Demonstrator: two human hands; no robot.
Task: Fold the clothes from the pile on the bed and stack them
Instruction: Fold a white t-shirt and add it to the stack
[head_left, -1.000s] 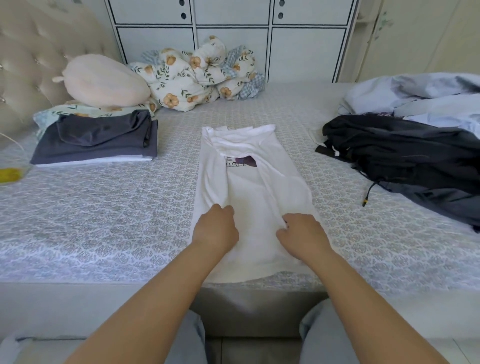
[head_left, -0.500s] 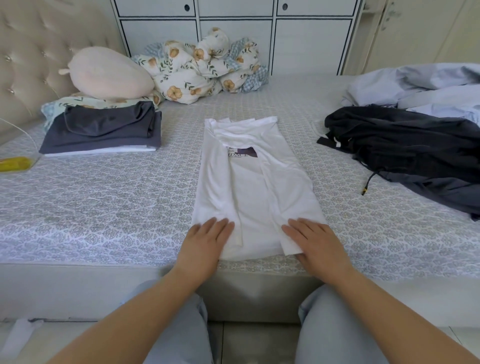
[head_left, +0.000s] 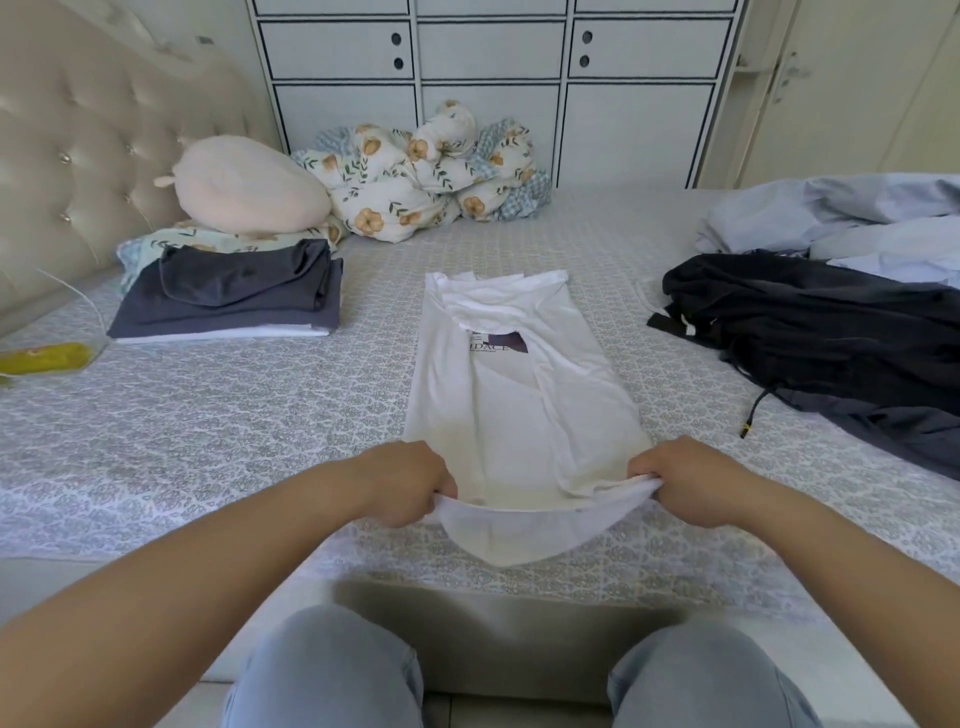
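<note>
Shirt-folding step in hand: white T-shirt, sides already turned in, lies lengthwise mid-bed between the folded stack and the unfolded pile. Left hand and right hand each pinch a near hem corner, fingers curled tight, hem lifted and sagging between them. Next, probably: carry hem evenly toward collar, corners level.

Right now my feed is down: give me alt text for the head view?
Both hands, left hand and right hand, pinch the near hem of a white T-shirt lying lengthwise on the bed, lifting it. A folded stack sits far left; an unfolded pile lies right.
</note>
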